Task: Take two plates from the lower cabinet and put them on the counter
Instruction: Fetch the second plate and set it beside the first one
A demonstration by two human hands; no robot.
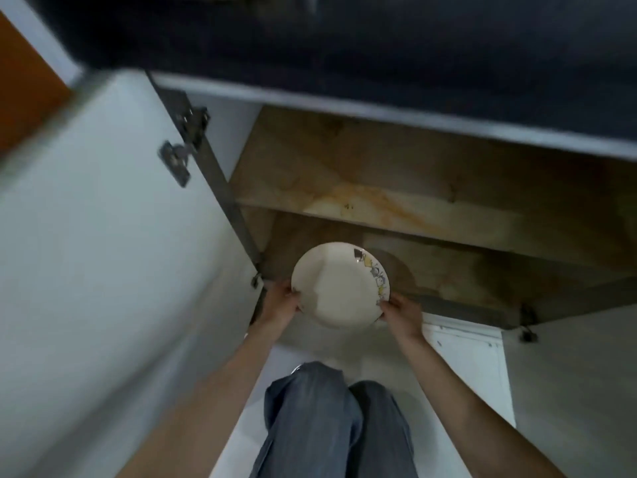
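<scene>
The open cabinet door [113,236] stands just left of the left hand [281,301], near enough to be struck on the lift. The white plate [339,286] is gripped between both hands at the lower cabinet [413,215] mouth; the right hand [401,313] pinches only its rim. A second plate beneath cannot be told. Thin rim holds may slip.

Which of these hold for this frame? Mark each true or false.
1. Both hands hold the round white plate with a patterned rim. True: left hand, right hand.
2. The white cabinet door is closed. False: it stands open.
3. The plate sits on the dark counter. False: it is held in front of the cabinet's lower shelf.
4. The person wears grey-blue jeans. True.
</scene>
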